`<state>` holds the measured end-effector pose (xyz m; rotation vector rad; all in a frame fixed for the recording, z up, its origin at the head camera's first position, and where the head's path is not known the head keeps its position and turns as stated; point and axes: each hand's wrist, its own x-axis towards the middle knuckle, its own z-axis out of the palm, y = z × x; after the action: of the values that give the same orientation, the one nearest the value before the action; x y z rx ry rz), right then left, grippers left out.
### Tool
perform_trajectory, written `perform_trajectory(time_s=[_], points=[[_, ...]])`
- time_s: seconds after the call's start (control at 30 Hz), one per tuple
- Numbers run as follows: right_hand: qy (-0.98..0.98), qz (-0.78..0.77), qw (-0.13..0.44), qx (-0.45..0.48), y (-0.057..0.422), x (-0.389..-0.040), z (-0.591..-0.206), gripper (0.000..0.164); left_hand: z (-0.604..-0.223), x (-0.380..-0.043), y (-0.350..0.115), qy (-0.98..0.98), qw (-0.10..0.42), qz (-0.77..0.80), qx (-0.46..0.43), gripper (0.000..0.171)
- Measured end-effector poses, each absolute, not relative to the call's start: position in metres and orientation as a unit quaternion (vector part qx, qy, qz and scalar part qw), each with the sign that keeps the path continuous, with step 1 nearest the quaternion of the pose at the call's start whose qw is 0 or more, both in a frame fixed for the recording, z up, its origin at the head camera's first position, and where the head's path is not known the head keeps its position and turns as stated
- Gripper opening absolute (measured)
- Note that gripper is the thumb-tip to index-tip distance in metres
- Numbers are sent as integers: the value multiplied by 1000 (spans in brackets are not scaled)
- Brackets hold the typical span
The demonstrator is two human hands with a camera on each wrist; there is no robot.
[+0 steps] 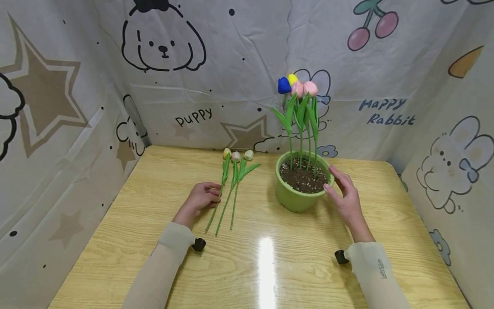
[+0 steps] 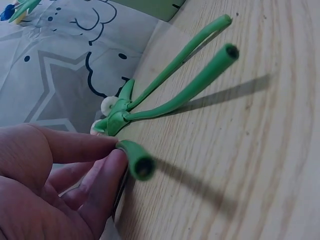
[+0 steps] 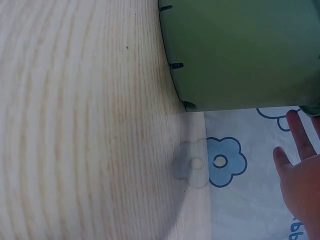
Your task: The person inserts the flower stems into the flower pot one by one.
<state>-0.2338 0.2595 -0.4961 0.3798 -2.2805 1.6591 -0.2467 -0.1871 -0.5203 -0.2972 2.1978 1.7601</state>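
My left hand [image 1: 203, 197] pinches the green stem of the leftmost artificial tulip [image 1: 221, 182], which has a pale yellow head. In the left wrist view, thumb and index finger meet on that tulip's stem [image 2: 136, 159], near its cut end. Beside it lie a pinkish-white tulip [image 1: 233, 178] and a white tulip [image 1: 242, 171], their heads toward the back. My right hand [image 1: 347, 201] rests its fairly straight fingers and thumb at the right rim of a green flowerpot [image 1: 295, 199]. Dark soil [image 1: 302, 182] fills the pot, with blue, yellow and pink tulips [image 1: 310, 89] standing upright in it.
Underneath is a light wooden table [image 1: 162, 171]. A printed cloth [image 1: 247, 51] with cartoon figures hangs along its back and both sides, close behind the pot. A bright light reflection [image 1: 266, 270] falls on the table's front middle.
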Motion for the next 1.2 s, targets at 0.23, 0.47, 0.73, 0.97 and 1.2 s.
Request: perform_trajectory(time_s=[0.23,0.47,0.73,0.97,1.2], points=[[-790,578,150,136,260,-234,-496,56,-523,-248,-186,753,147,633,-105,49],[-788,579,153,142,260,-236,-497,56,-522,-245,-184,746,134,645,-97,48],[-782,584,156,148,259,-238,-500,55,-516,-235,-190,742,108,657,-81,51],[-788,576,159,148,259,-237,-500,56,-509,-232,-189,733,84,673,-44,53],[-788,574,164,152,261,-237,-498,57,-497,-232,-180,732,56,679,8,49]])
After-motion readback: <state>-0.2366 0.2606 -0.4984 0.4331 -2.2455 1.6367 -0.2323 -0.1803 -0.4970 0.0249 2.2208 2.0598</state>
